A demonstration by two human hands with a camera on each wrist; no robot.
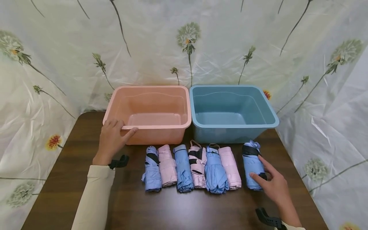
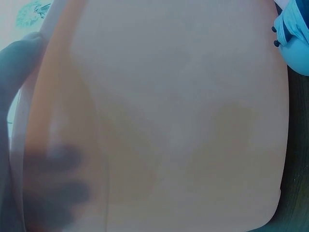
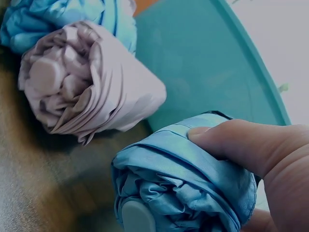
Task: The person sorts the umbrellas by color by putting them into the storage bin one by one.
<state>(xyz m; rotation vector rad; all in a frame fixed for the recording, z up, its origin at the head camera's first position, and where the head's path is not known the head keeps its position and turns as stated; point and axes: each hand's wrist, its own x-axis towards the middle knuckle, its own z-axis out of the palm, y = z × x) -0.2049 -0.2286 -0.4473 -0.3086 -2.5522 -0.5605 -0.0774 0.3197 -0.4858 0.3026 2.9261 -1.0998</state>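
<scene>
My left hand (image 1: 110,139) grips the front left rim of a salmon-pink plastic basin (image 1: 155,135). In the left wrist view the basin's wall (image 2: 183,96) fills most of the frame, and fingers show dimly through it. My right hand (image 1: 274,185) holds a folded blue umbrella (image 1: 252,166) at the right end of a row, thumb and fingers around its sides. The right wrist view shows the thumb lying across the rolled blue fabric (image 3: 178,159). A folded pink umbrella (image 1: 230,167) lies to its left, a gap between them.
Further left lie more folded umbrellas, blue (image 1: 216,175) and pink (image 1: 167,166) alternating side by side. A teal basin (image 1: 233,135) stands right of the pink one on the dark wooden table (image 1: 138,210). Behind hangs a floral curtain (image 1: 152,48).
</scene>
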